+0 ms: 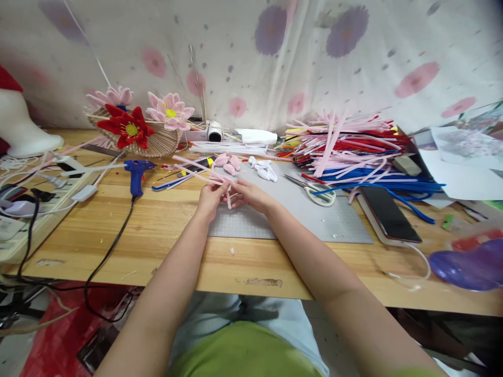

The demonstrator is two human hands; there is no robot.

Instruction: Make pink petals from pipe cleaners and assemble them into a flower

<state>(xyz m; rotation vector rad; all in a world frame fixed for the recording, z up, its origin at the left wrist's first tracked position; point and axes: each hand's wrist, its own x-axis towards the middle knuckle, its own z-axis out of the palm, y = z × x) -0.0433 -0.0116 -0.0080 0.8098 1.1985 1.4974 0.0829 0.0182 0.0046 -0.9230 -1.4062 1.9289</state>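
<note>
Pink pipe cleaners (192,166) stretch up and left from my fingers, and one short end points down between my hands. My left hand (211,200) pinches them over the left part of the grey cutting mat (314,225). Close against it, my right hand (250,195) has its fingers closed round the same pipe cleaners; some fingertips are hidden. Just beyond my hands lie several pink petal shapes (228,164) of bent pipe cleaner. White petal shapes (264,168) rest to their right.
Scissors (320,193) lie on the mat's right side, before a big heap of pipe cleaners (346,141). A blue glue gun (136,175) stands left, its cord trailing over the table edge. Finished flowers (128,127) sit behind it. At right is a phone (389,214).
</note>
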